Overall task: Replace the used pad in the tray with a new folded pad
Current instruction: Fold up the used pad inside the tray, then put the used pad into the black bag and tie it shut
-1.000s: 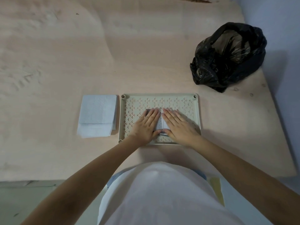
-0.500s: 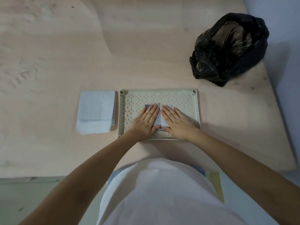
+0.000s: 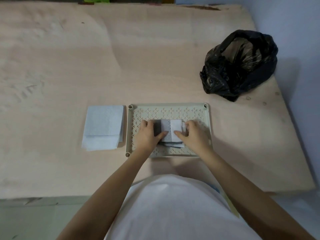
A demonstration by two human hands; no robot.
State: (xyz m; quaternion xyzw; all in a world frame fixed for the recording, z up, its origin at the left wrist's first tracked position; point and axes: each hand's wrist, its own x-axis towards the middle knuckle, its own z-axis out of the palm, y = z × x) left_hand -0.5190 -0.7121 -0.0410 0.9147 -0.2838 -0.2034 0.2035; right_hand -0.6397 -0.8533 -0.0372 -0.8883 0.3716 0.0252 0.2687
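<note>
Dim, flat indoor light; soft shadows fall right of the tray point(image 3: 208, 129) and black bag point(image 3: 239, 64). Wide-angle bending at edges; right hand point(image 3: 194, 134) slightly motion-blurred.

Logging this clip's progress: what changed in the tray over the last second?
Both hands moved apart: the left hand leftward, the right hand rightward, each gripping a side of the folded pad and uncovering it. The tray, spare pads and black bag stayed put.

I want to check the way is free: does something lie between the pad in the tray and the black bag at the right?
Nothing visible does. The pad sits in the tray under the left hand and the right hand; the surface toward the black bag is bare.
</note>
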